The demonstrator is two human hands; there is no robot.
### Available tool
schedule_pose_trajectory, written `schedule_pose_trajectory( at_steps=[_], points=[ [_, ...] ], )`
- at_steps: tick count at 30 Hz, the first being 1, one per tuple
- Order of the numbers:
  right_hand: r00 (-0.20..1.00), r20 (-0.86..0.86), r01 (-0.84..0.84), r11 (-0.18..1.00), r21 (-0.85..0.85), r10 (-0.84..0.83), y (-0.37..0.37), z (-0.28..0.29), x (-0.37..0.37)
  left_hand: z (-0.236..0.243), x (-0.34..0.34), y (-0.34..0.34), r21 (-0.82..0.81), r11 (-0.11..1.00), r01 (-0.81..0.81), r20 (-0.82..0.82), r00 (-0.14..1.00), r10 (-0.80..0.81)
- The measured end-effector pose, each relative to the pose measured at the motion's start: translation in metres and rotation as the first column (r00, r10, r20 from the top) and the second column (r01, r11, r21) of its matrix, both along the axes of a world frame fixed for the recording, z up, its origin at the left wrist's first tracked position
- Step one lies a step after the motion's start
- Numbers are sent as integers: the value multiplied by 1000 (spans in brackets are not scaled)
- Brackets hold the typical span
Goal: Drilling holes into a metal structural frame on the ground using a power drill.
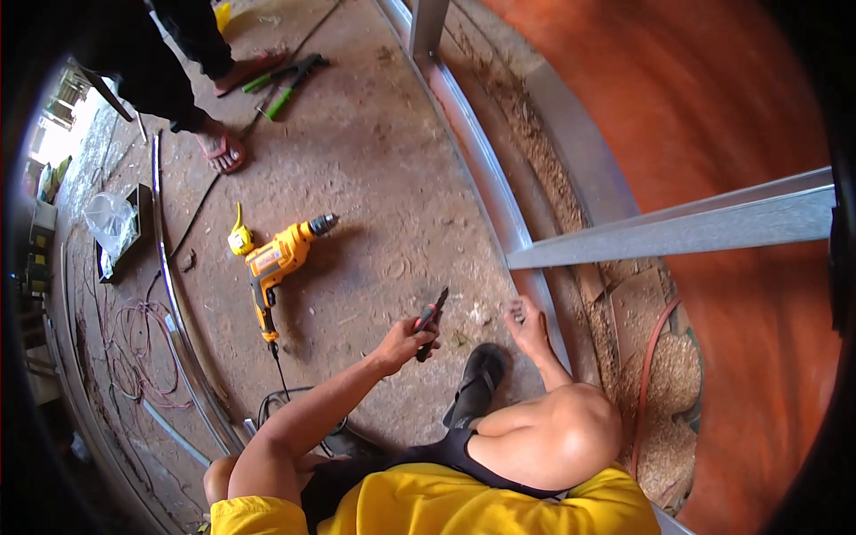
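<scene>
My left hand [406,345] is closed around a pair of pliers [431,318] with red and black handles, their dark jaws pointing up and away from me. To the right, my right hand [530,328] is raised beside the metal floor channel [541,299]. Its fingers are curled together; whether something small sits between them cannot be made out. A yellow corded drill [281,257] lies on the floor left of the pliers, its chuck facing right. Touching or close to the drill's back end is a yellow tape measure [240,239].
A metal stud [678,234] runs right from the channel, before an orange sheet [740,357]. Another person's sandalled foot [223,152] stands far left, near a green-handled hand tool [287,86]. Metal strips [169,259], tangled cable [143,357] and a tray [134,236] lie left.
</scene>
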State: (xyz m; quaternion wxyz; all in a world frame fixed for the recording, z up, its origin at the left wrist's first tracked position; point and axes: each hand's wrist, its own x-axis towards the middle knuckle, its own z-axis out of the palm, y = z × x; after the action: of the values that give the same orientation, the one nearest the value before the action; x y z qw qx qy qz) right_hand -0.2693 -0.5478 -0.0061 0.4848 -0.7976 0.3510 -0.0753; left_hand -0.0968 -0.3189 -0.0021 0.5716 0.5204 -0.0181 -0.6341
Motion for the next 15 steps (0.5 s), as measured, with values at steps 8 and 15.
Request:
schedule_pose_trajectory(
  at_steps=[8, 15],
  points=[
    [971, 91, 230, 969, -95, -221, -25, -21, 5, -20, -74, -87, -38, 982, -186, -366, 917, 160],
    [982, -54, 181, 983, 36, -179, -28, -5, 0, -25, -127, -141, 37, 915, -402, -528, 769, 359]
  ],
)
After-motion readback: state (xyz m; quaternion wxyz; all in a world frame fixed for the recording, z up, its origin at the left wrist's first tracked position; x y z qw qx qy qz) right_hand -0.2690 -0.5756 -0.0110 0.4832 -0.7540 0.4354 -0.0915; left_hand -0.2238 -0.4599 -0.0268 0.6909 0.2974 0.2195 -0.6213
